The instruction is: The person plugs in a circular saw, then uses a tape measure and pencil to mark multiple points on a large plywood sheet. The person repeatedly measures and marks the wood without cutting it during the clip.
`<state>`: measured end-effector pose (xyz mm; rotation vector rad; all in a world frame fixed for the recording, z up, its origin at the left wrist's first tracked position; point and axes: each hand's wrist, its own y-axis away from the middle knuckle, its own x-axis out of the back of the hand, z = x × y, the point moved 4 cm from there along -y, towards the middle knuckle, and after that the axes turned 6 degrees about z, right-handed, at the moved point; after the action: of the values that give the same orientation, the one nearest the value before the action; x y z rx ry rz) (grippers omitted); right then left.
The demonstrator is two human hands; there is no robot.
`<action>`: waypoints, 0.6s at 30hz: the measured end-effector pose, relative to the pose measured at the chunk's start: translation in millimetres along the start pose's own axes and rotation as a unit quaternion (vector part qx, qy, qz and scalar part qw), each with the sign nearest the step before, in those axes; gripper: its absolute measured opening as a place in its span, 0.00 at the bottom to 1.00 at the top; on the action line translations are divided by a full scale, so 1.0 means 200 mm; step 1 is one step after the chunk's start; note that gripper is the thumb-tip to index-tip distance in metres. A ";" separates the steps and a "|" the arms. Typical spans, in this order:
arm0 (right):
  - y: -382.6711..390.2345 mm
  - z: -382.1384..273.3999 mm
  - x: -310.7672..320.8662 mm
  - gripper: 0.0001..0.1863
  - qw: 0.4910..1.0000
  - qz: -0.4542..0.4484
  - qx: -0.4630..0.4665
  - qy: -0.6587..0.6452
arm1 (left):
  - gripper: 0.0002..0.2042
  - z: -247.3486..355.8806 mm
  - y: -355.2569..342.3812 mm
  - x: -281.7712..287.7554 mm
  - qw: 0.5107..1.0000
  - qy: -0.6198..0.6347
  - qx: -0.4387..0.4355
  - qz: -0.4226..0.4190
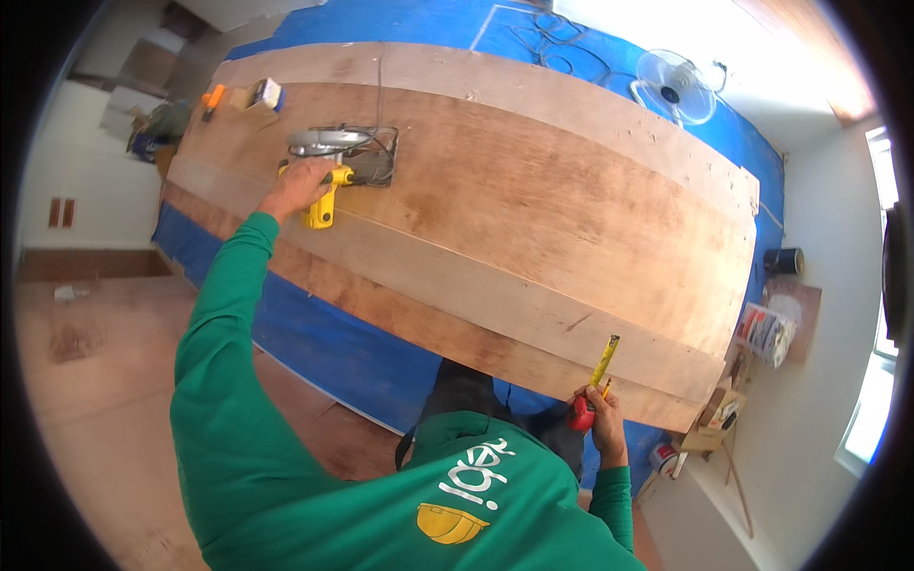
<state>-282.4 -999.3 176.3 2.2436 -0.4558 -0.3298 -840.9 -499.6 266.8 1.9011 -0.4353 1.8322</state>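
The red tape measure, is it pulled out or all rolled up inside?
Pulled out partway: a short yellow blade sticks out from the red tape measure in the person's right hand.

One yellow circular saw (340,176), one red tape measure (582,415), one round fan (670,93)

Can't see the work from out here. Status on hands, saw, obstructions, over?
Left hand on yellow saw, saw on plywood. Right hand gripping red tape measure, tape partly out. Saw's cord lies across plywood toward far edge.

yellow saw (341,176) partly covered, shirt (333,514) cut off
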 end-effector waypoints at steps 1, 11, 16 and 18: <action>0.01 -0.01 -0.04 0.16 1.000 0.004 0.008 0.007 | 0.22 -0.03 -0.06 -0.04 0.999 -0.022 -0.001 -0.047; 0.13 0.03 0.16 0.15 0.982 0.137 0.048 -0.124 | 0.16 0.33 -0.15 0.43 0.993 -0.009 -0.047 -0.105; 0.14 -0.02 0.38 0.15 0.972 0.128 0.063 -0.186 | 0.17 0.87 0.01 0.75 0.981 0.011 -0.136 -0.137; 0.14 -0.04 0.51 0.15 0.979 0.106 0.049 -0.165 | 0.15 1.13 0.06 0.80 0.971 -0.017 -0.199 -0.128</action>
<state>-193.5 -1054.7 194.7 2.2143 -0.8956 -0.5821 -645.0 -616.0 426.1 1.6293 -0.5009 1.4240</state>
